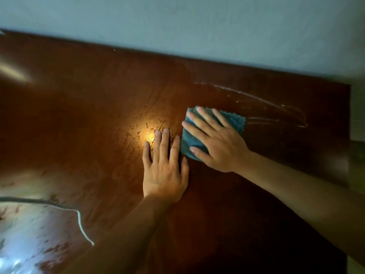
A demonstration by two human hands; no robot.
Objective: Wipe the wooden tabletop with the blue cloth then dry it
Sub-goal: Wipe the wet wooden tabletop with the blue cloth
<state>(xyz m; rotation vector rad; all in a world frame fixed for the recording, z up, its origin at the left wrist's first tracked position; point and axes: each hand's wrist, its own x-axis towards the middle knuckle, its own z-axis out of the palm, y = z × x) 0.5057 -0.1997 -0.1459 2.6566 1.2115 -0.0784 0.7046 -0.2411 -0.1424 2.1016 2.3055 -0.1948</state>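
At the frame's centre, the right hand (218, 143) presses the blue cloth (236, 122) with spread fingers (199, 128) on the desk (88, 115), the left hand (165, 171) flat beside it.

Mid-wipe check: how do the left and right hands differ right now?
The right hand presses flat on the folded blue cloth; the left hand rests on bare wooden tabletop. The right hand lies farther from the person than the left. Both have straight, spread fingers.

My left hand (165, 171) lies flat, fingers straight and together. My right hand (216, 144) is spread, palm down, arm reaching in.
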